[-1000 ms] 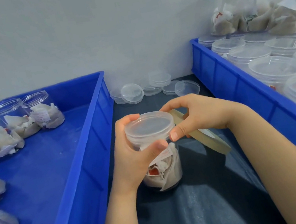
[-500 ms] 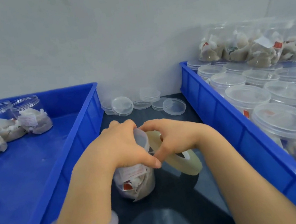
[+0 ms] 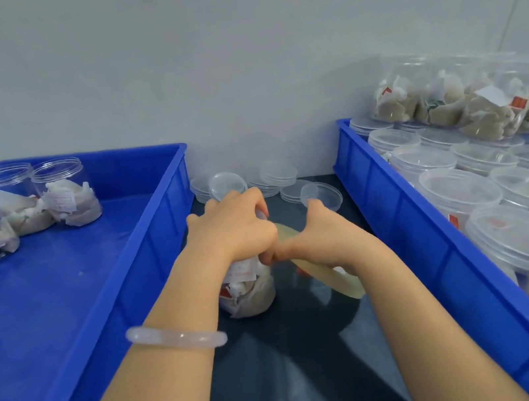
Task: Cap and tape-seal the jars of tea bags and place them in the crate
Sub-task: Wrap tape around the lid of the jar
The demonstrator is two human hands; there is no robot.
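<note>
Both hands meet over the strip of dark desk (image 3: 302, 385) between the two blue crates. My left hand (image 3: 233, 229) is clamped down over the top of the jar (image 3: 247, 289), fingers curled round its neck, so only the lower half shows beneath my palm, packed with tea bags and a paper tag. A sliver of its clear lid (image 3: 261, 214) shows past my knuckles. The jar stands upright on the desk, close to the wall of the left crate (image 3: 155, 217). My right hand (image 3: 318, 240) is just to its right, fingers curled round the tape roll (image 3: 338, 278), which tilts up off the desk with its upper edge leaning against the jar's shoulder. My right fingertips touch my left thumb at the jar's side, level with the neck; I cannot make out any tape strip between them. A pale bracelet (image 3: 174, 337) sits on my left wrist.

Uncapped jars (image 3: 68, 193) of tea bags stand in the far corner of the left crate. Loose lids (image 3: 279, 172) are stacked and scattered against the wall behind my hands. The right crate (image 3: 397, 214) is packed with capped jars (image 3: 458, 187) standing upright, and clear packs of tea bags (image 3: 448, 101) lie piled on top at its far end, too blurred to tell more.
</note>
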